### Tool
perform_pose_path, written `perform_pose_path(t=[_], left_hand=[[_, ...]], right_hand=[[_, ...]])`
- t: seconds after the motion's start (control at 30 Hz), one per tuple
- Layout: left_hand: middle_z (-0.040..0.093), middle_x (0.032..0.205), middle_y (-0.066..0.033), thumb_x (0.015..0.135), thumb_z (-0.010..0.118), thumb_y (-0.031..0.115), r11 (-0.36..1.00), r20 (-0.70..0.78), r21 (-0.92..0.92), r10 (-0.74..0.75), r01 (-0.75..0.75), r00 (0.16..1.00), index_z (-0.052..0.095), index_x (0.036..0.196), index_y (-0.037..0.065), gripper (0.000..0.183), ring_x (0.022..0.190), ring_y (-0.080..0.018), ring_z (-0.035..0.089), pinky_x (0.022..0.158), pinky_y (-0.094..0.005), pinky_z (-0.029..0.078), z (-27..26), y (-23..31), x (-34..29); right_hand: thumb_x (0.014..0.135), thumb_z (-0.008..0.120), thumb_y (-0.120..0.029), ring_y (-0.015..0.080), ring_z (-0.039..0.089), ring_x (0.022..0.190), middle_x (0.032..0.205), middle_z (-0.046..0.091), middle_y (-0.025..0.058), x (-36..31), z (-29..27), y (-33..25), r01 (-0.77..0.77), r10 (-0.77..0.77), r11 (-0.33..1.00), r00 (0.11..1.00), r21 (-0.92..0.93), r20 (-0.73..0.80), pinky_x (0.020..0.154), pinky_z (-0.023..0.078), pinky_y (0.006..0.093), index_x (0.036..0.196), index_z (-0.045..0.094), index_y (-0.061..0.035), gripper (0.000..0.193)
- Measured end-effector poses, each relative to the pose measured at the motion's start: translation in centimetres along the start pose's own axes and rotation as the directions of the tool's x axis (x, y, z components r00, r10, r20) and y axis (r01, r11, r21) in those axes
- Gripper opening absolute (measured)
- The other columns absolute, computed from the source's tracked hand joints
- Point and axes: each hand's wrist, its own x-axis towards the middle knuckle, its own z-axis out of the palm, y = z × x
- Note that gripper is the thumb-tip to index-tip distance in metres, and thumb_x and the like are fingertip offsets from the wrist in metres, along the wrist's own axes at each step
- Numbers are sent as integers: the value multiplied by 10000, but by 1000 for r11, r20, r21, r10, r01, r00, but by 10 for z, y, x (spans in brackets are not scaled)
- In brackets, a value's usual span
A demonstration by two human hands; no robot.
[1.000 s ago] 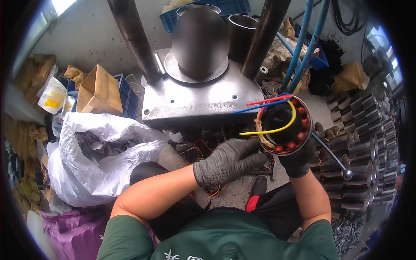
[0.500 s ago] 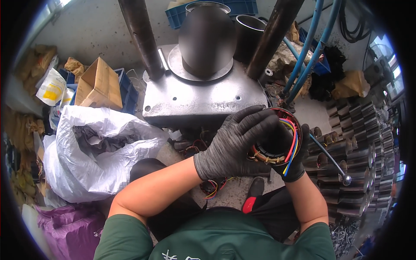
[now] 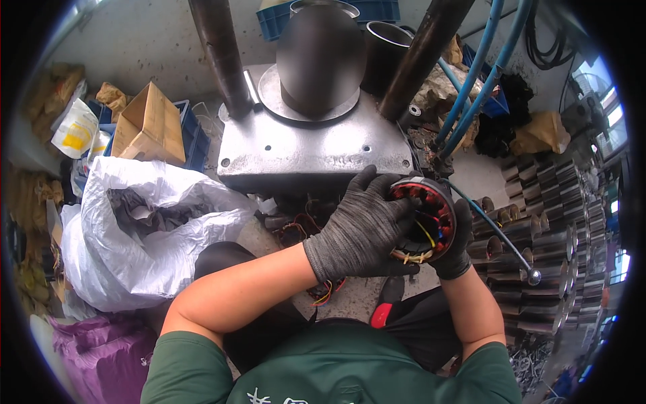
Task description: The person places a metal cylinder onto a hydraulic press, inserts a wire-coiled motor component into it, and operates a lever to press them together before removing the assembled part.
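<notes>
A ring-shaped motor stator (image 3: 447,214) with reddish windings inside is held up in front of my right knee. My right hand (image 3: 460,244), in a dark grey glove, wraps its right side. From the left, my left hand (image 3: 356,229), gloved alike, grips the ring, its fingers bent in over the opening and its thumb below. Yellow, red and blue lead wires (image 3: 425,233) show inside the ring, partly hidden by my left fingers. Beyond it stands a heavy metal press base (image 3: 313,151) carrying a dark cylinder (image 3: 320,67) between two posts.
A white woven sack (image 3: 155,249) stands at left, with a cardboard box (image 3: 149,128) behind it and a purple sack (image 3: 104,357) nearer. Rows of metal cylinders (image 3: 548,269) stack at right, behind a ball-ended lever (image 3: 501,236). More wired parts (image 3: 299,232) lie below the press.
The stator has tilted, so its windings now face me more. The coloured wires that hung over its rim are now inside the ring. My left fingers have moved into the opening.
</notes>
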Motion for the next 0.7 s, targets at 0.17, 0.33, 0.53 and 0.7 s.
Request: perform_pose_path(t=[0.17,0.33,0.53,0.7], left_hand=[[646,1308,-101,702,808,584,998,-104,-11,53,-54,993,757,1118,148,604,1373,-438,482,1181,-638,287,6,-1,-4],[647,1322,-103,703,842,525,977,-398,-182,30,-111,917,767,1081,182,516,1331,-429,515,1161,-605,336,-19,-5,-12],[651,1199,-113,804,832,59,773,-277,-628,-331,90,902,758,1049,82,257,1175,-276,615,1016,-408,521,0,-13,0],[645,1160,-116,787,850,66,702,-254,-695,-440,154,861,753,995,65,229,1102,-267,658,962,-393,556,6,-10,1]], right_hand=[[948,466,-770,340,566,1368,1519,540,214,-3,0,-2,14,-12,996,1000,-86,24,1158,466,488,1569,421,-31,967],[951,476,-754,344,575,1357,1504,550,216,1,5,-3,16,-16,998,1000,53,-11,1150,478,489,1562,432,-41,940],[941,506,-748,332,567,1367,1506,547,197,11,7,11,-32,27,997,996,-64,-91,1150,481,482,1567,424,-49,943],[961,450,-735,329,536,1387,1505,530,197,16,6,20,-21,27,986,999,-166,32,1181,433,475,1592,373,-46,937]])
